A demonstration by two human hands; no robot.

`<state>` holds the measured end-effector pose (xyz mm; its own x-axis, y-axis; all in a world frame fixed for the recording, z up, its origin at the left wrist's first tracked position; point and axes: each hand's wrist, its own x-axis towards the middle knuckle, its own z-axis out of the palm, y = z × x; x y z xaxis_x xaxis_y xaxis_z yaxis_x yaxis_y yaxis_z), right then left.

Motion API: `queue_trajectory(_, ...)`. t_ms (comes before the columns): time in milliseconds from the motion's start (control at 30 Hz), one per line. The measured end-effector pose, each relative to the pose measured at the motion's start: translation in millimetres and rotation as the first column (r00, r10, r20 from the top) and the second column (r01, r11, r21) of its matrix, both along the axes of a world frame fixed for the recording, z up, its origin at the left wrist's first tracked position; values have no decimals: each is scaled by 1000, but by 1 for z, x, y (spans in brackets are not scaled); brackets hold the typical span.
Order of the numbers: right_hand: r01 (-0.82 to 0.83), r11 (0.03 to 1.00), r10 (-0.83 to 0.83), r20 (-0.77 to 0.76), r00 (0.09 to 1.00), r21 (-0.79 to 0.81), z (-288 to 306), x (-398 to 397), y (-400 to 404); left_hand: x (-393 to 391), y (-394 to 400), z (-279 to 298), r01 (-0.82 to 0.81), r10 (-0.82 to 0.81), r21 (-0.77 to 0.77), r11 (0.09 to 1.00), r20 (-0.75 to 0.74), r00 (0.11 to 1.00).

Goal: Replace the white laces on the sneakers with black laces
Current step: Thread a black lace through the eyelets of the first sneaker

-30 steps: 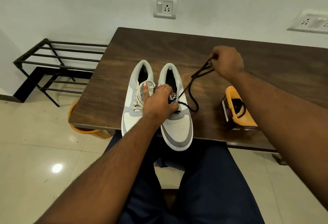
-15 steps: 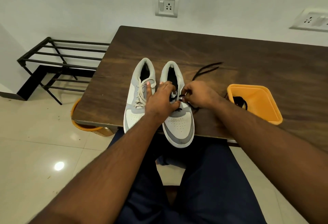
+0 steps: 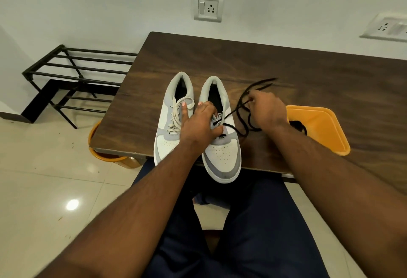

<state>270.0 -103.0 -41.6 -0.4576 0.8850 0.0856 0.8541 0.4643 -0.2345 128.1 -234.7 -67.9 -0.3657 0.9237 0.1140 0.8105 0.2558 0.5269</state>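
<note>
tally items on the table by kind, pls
Sneakers: 2, left sneaker and right sneaker
White laces: 1
Black laces: 2, one in the right sneaker, one in the tray
Orange trays: 1
Total: 6

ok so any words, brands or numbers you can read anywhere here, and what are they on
No text here can be read.
Tongue tag on the right sneaker: red and dark marks, too small and partly covered by the left hand.
Wall sockets: only pin holes and a switch, no lettering.
Orange tray: no print visible.
</note>
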Motion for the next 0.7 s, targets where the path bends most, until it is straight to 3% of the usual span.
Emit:
queue_trajectory(67, 80, 959, -169, -319, 933, -272, -9, 0, -11, 0, 1, -1, 17, -18, -7, 1000, -8, 1000)
queue_trajectory(100, 41, 905, -237, -421, 875, -424, -14, 1, -21, 0, 1, -2, 28, -28, -4, 1000, -14, 999)
queue_trajectory(167, -59, 797, -273, -447, 852, -601, -20, 8, -44, 0, -3, -6, 41, -41, 20, 999, -13, 999)
queue_trajectory(267, -92, 836, -122, -347, 930, -541, -29, 25, -70, 11, -15, -13, -13, 3, 153, 988, 66, 998)
queue_trajectory(333, -78, 907, 10, -164, 986, -415, -27, 36, -79, 23, -26, -18, -75, 47, 272, 959, 108, 993)
queue_trajectory(400, -150, 909, 143, -46, 989, -388, -16, 39, -91, 33, -38, -22, -149, 102, 360, 921, 146, 984)
queue_trajectory(433, -197, 876, 170, -101, 980, -439, -8, 39, -97, 37, -44, -23, -200, 133, 371, 907, 200, 971)
queue_trajectory(467, -248, 813, 131, -250, 959, -526, 4, 37, -105, 42, -50, -20, -261, 159, 347, 901, 296, 942)
queue_trajectory(500, -328, 714, 25, -446, 895, -618, 15, 35, -112, 47, -55, -17, -324, 174, 294, 899, 438, 882)
queue_trajectory(567, -488, 544, -268, -692, 670, -683, 30, 26, -120, 56, -62, -4, -390, 156, 123, 912, 777, 610)
queue_trajectory(633, -516, 549, -419, -751, 510, -657, 33, 15, -120, 59, -66, 6, -310, 80, 15, 951, 954, 291)
queue_trajectory(700, -459, 611, -497, -764, 412, -645, 33, 5, -116, 57, -71, 11, -205, 31, 6, 979, 984, 177)
